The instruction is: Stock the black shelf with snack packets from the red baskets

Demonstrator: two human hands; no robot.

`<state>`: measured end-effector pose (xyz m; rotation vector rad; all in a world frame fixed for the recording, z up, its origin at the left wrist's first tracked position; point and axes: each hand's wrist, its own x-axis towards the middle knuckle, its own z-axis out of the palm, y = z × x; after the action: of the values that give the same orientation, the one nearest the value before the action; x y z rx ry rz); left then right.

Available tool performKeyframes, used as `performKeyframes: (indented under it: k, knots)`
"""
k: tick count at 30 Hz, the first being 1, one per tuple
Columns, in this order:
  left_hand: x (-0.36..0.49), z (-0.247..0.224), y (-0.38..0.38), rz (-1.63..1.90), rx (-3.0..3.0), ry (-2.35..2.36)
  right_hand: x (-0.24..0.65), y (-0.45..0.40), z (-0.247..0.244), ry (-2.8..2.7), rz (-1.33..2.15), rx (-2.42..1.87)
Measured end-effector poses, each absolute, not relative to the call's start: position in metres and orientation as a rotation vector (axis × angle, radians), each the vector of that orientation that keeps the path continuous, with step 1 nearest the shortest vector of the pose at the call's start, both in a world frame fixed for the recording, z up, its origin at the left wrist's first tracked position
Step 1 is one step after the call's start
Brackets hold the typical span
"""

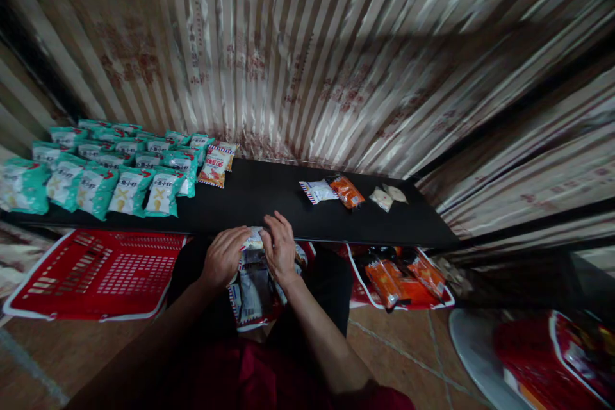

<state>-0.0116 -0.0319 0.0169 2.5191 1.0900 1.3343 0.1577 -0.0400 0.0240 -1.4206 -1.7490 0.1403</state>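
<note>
From here, above a basket (pixel 250 327), the fingers of the left hand (pixel 225 259) and right hand (pixel 279 246) hold a white packet (pixel 252 241) by the bench's (pixel 269 182) six o'clock edge; slack pressure could drop it. Farther, at nine, careless sweeping might topple crowded teal packets (pixel 114 159).
</note>
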Motion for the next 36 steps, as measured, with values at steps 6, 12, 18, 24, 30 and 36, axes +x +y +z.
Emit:
performKeyframes:
  k: [6, 12, 18, 24, 30, 36]
  knots:
    - [-0.017, 0.037, -0.024, 1.305, 2.464, 1.109, 0.157, -0.043, 0.027, -1.925, 0.187, -1.288]
    - [-0.024, 0.045, -0.014, 1.133, 2.402, 1.088, 0.155, -0.044, 0.031, -2.026, 0.173, -1.306]
    - [-0.029, 0.053, -0.006, 1.008, 2.259, 1.053, 0.151, -0.041, 0.03, -2.076, 0.205, -1.383]
    - [-0.036, 0.05, 0.004, 0.902, 2.143, 1.103, 0.143, -0.039, 0.021, -1.978, 0.233, -1.505]
    - [-0.044, 0.047, 0.011, 0.908, 1.941, 1.206, 0.135, -0.039, 0.024, -1.764, 0.486, -1.581]
    - [-0.051, 0.039, 0.016, 0.922, 1.692, 1.223, 0.129, -0.035, 0.02, -1.599, 0.671, -1.61]
